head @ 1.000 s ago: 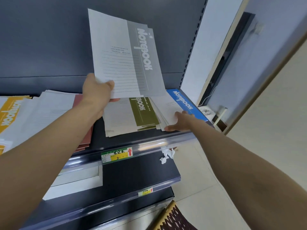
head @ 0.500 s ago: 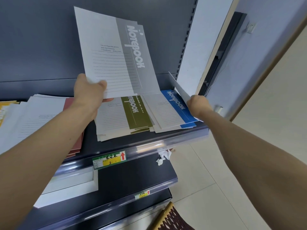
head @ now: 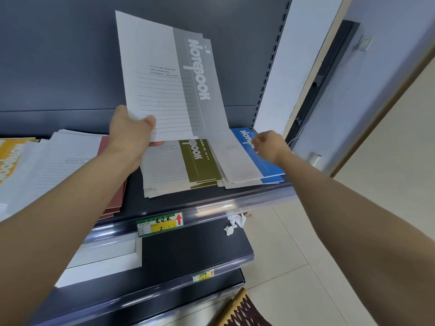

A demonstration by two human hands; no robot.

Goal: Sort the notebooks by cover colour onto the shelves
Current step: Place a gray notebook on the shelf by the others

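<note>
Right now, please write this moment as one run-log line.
left hand: holds grey notebook up above shelf | right hand: curled over blue notebook stack, grip unclear

Soft, even light falls from above and casts faint shadows. White glare streaks the clear plastic price rail [head: 211, 208] along the front edge of the dark grey metal shelf [head: 131, 198]. Wide-angle distortion bends lines near the frame edges, and the left edge is slightly blurred.

A bare strip of the upper shelf [head: 133, 203] between the red notebooks [head: 117, 201] and the olive stack [head: 200, 161] gives room to reach in, while the tilted grey notebook [head: 169, 78] screens the space above that stack and the blue stack [head: 270, 171] fills the right end.
</note>
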